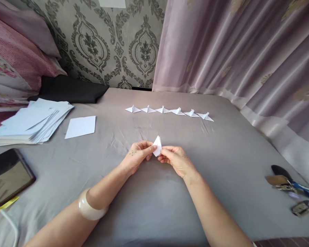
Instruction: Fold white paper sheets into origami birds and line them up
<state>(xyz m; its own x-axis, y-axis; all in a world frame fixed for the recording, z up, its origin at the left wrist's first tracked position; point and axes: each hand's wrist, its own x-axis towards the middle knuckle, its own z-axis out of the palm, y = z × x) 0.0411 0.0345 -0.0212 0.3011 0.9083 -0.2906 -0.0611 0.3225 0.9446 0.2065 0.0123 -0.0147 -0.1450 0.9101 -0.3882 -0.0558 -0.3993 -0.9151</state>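
A small piece of white paper (157,143), folded into a narrow kite-like shape, is held upright above the grey cloth (154,199). My left hand (141,151) pinches its left side, thumb laid across the front. On the lower right edge, my right hand (173,157) grips the same paper between thumb and fingers. Beyond my hands stands a row of several folded paper birds (163,109), their wings spread and nearly touching one another. A single flat sheet of white paper (80,127) lies to the left of my hands.
At the left are a stack of white paper (28,124), a black folded cloth (72,89) and a dark tablet or phone (10,176) beside a white cable (10,221). Keys (285,187) and a small metal object (302,208) lie at the right. Curtains (237,48) hang behind.
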